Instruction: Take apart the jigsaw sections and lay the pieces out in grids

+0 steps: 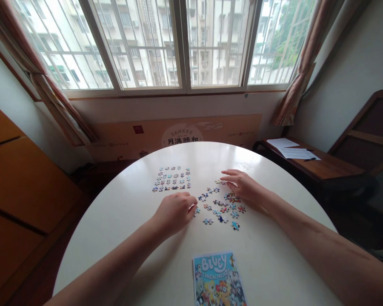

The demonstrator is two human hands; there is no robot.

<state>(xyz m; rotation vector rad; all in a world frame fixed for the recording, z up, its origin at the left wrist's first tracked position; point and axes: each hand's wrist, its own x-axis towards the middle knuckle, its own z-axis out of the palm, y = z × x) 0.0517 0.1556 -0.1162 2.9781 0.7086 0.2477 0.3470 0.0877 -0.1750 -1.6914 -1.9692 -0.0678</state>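
My left hand [176,211] is curled low over the white table, thumb and forefinger pinched at a small light-blue jigsaw piece [197,211]. The fingers partly hide that piece. On the right, my right hand [241,183] has its fingers stretched out and apart. Its fingertips are over a few pieces [220,182] at the top of a loose pile of jigsaw pieces [223,204], between the two hands. Beyond my left hand, several separate pieces [168,182] lie in spaced rows.
A blue picture card [218,278] marked "Bluey" lies near me on the round white table [121,238]. Papers [290,152] and pens rest on a wooden side table [322,168] at right. Barred windows and curtains stand behind.
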